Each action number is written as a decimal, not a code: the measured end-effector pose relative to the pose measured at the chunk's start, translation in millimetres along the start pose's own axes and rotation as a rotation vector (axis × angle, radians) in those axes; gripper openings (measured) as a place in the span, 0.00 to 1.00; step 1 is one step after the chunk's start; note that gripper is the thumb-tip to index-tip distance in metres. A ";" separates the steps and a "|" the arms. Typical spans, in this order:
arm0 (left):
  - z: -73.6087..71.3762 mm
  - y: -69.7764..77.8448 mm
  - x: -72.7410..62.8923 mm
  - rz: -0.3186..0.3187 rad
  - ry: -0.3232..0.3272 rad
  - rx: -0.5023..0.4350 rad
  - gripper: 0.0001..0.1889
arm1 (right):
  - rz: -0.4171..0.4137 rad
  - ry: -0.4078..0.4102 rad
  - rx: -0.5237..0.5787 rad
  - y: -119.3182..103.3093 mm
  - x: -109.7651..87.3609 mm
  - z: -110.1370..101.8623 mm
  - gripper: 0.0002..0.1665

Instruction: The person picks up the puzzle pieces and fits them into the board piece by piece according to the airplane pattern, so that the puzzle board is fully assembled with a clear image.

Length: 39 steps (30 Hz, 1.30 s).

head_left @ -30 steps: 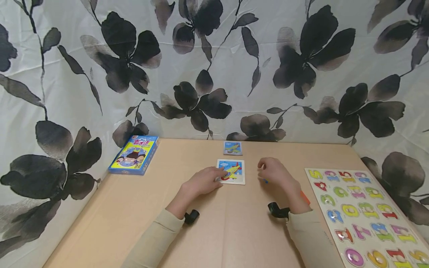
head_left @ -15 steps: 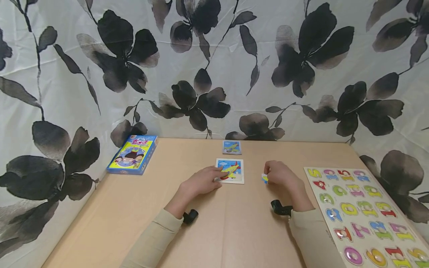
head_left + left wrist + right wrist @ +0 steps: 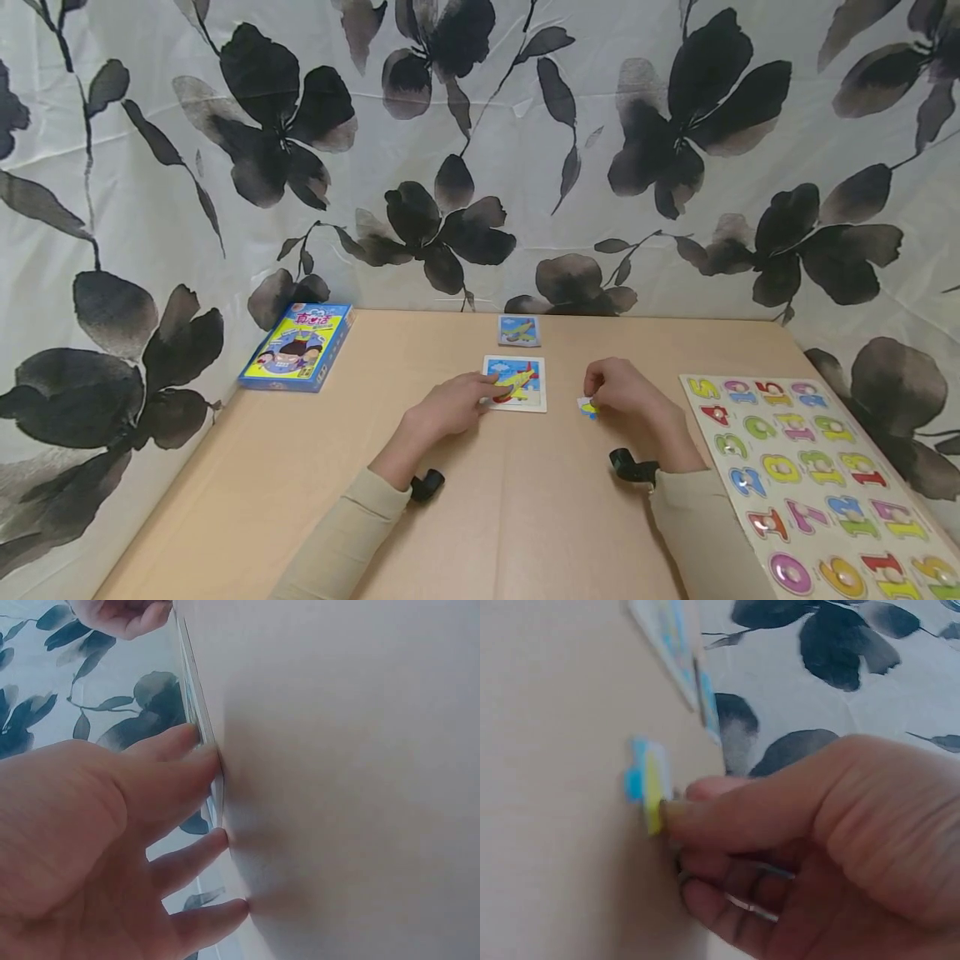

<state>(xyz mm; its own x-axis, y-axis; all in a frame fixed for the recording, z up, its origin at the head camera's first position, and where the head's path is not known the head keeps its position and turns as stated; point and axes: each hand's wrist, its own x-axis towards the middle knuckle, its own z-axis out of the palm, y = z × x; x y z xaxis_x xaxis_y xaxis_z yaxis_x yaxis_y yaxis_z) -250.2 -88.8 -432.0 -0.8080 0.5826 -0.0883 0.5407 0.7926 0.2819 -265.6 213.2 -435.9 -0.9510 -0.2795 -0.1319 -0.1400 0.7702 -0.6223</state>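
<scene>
A white-framed picture puzzle (image 3: pixel 531 398) with a yellow airplane on blue sky lies on the table. My left hand (image 3: pixel 459 406) rests at its left side, with fingers over the picture and thumb by the near edge. In the left wrist view, the extended fingers (image 3: pixel 191 862) touch the table beside the puzzle's edge. Right of the puzzle, my right hand (image 3: pixel 628 390) pinches a small blue, yellow and white puzzle piece (image 3: pixel 654 787) between thumb and fingers. Other fingers of that hand are curled in, and thin pale edges show among them in the right wrist view.
Behind the puzzle lies a smaller airplane picture (image 3: pixel 519 331). A blue and yellow box (image 3: pixel 298 346) stands at the back left. Along the right side lies a board of colourful raised shapes (image 3: pixel 813 492). A floral cloth (image 3: pixel 555 167) hangs behind the table.
The small puzzle piece has come into view in my right hand, which first moved a little right and then slightly back left. My left hand has stayed on the puzzle.
</scene>
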 end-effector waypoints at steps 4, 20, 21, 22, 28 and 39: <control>-0.9 -0.3 -1.1 -0.010 -0.003 0.023 0.26 | -0.019 -0.009 0.019 -1.8 1.8 0.8 0.05; 2.1 -5.0 2.0 0.010 0.000 0.059 0.26 | -0.020 -0.132 -0.004 -17.0 -1.3 8.3 0.16; 2.5 -5.4 2.3 0.011 0.001 0.059 0.26 | -0.015 -0.143 0.004 -17.5 -1.8 8.1 0.16; 2.9 -5.8 2.4 0.011 0.003 0.060 0.26 | -0.012 -0.151 0.008 -18.2 -2.2 7.7 0.15; 4.5 -8.0 1.7 0.004 0.004 0.049 0.26 | 0.007 -0.199 -0.038 -31.0 -8.4 3.8 0.19; 2.7 -7.6 1.5 0.029 0.011 0.033 0.26 | 0.117 -0.160 -0.140 -52.2 -11.9 14.8 0.11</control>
<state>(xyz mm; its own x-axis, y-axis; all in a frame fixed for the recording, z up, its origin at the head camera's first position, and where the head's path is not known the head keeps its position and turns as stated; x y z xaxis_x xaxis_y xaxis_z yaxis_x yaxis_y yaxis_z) -254.9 -93.4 -436.9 -0.7943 0.6034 -0.0703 0.5710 0.7811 0.2526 -243.0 167.9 -413.3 -0.9090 -0.2618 -0.3242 -0.0784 0.8716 -0.4838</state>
